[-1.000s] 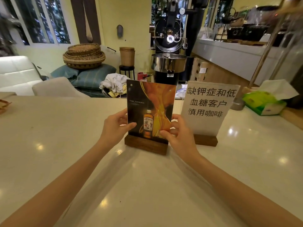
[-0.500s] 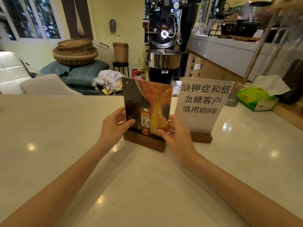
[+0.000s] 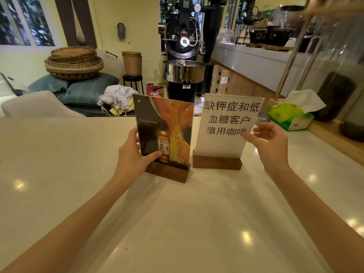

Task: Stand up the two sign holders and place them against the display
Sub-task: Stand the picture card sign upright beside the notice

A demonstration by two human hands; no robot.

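Head cam, glossy cream counter (image 3: 59,174), coffee roaster (image 3: 184,46) behind, left hand (image 3: 132,154) fingers gripping whisky sign holder (image 3: 165,134), right hand (image 3: 269,142) fingers loosely open.

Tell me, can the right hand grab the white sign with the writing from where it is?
Probably yes. The right hand is open right beside the white sign, its fingertips at the sign's right edge, with nothing between them. The left hand holds the bottle sign.

Whisky-ad sign holder (image 3: 164,133) and text sign holder (image 3: 226,129), upright, side by side

Two sign holders upright on counter (image 3: 59,174): bottle sign (image 3: 167,138) left, text sign (image 3: 222,131) right, just beside.
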